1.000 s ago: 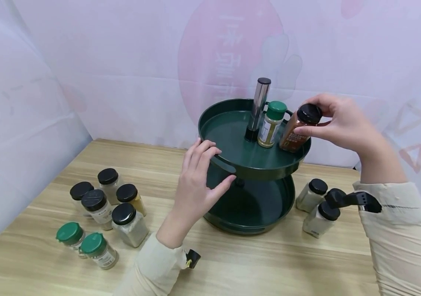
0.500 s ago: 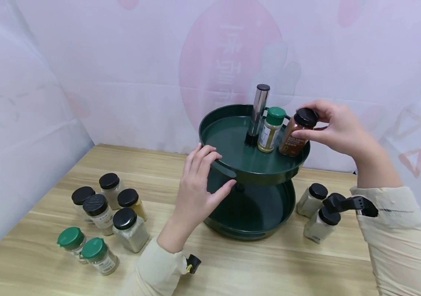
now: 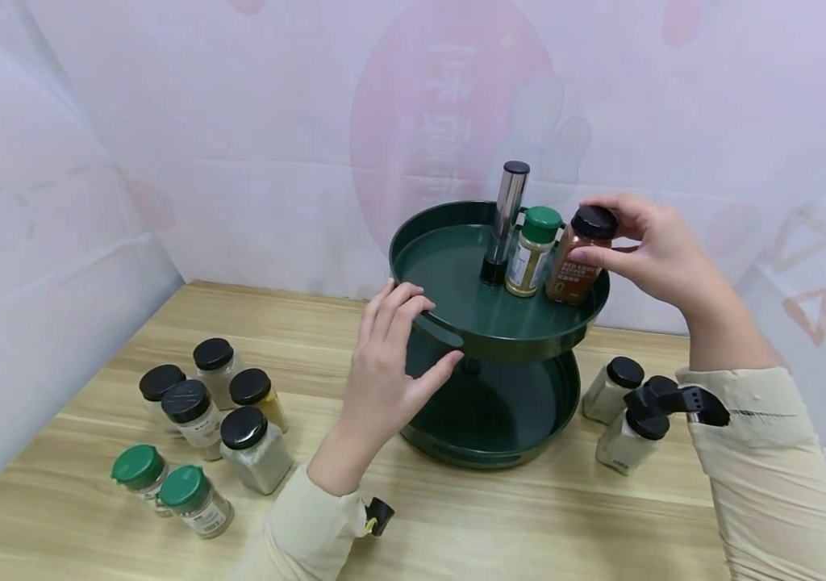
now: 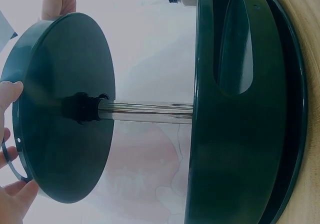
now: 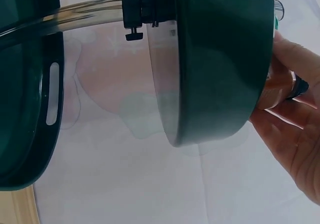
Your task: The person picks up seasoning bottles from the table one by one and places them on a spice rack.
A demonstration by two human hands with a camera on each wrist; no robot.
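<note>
My right hand (image 3: 656, 250) pinches a spice jar (image 3: 573, 274) of red powder with a black lid, its label reading red sweet pepper. The jar stands upright at the right side of the green upper tray (image 3: 442, 250) of a two-tier rack. From the right wrist view, the tray wall partly hides the jar (image 5: 277, 87). Beside it are a green-capped spice jar (image 3: 527, 254) and the chrome centre post (image 3: 510, 206). My left hand (image 3: 384, 371) holds the upper tray's front-left rim at the handle slot, fingers over the edge and thumb below.
The lower tray (image 3: 500, 403) sits on the wooden table (image 3: 456, 524). Several black-lidded jars (image 3: 256, 452) and two green-lidded jars (image 3: 195, 500) stand at the left. Pale black-lidded jars (image 3: 612, 391) stand to the right, near my right sleeve. A printed cloth (image 3: 275, 161) hangs behind.
My right hand has shifted slightly left with the red pepper jar, which has turned its label more to the front and stands straighter. My left hand keeps its place on the rim.
</note>
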